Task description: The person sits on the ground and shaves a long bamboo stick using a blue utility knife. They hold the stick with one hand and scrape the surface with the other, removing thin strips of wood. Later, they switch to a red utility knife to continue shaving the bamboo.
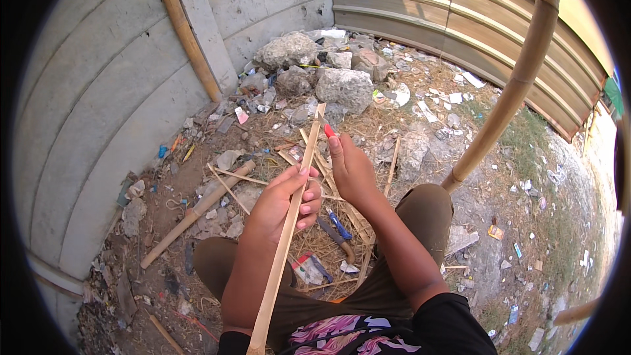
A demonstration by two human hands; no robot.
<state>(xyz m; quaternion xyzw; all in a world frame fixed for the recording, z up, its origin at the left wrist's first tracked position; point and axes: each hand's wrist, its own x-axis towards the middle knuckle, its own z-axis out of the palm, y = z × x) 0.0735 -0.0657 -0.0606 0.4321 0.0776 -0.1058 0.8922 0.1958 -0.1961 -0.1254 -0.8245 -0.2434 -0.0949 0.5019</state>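
My left hand (289,200) is closed around a long, flat, pale bamboo strip (279,260), which runs from beside my lap up and away from me. My right hand (351,167) grips a small knife with a red handle (329,131), thumb along the handle. Its thin blade lies against the strip near the far end; the exact contact is too small to tell. Below my hands, between my knees, a curved blade with a wooden handle (347,251) and a blue-handled tool (340,225) rest on the ground.
More bamboo strips (392,165) lie scattered ahead, and a bamboo pole piece (197,213) lies to the left. An upright bamboo pole (506,105) rises close on the right. Concrete rubble (345,89) and litter sit by the grey wall (105,112) and the metal fence (420,6).
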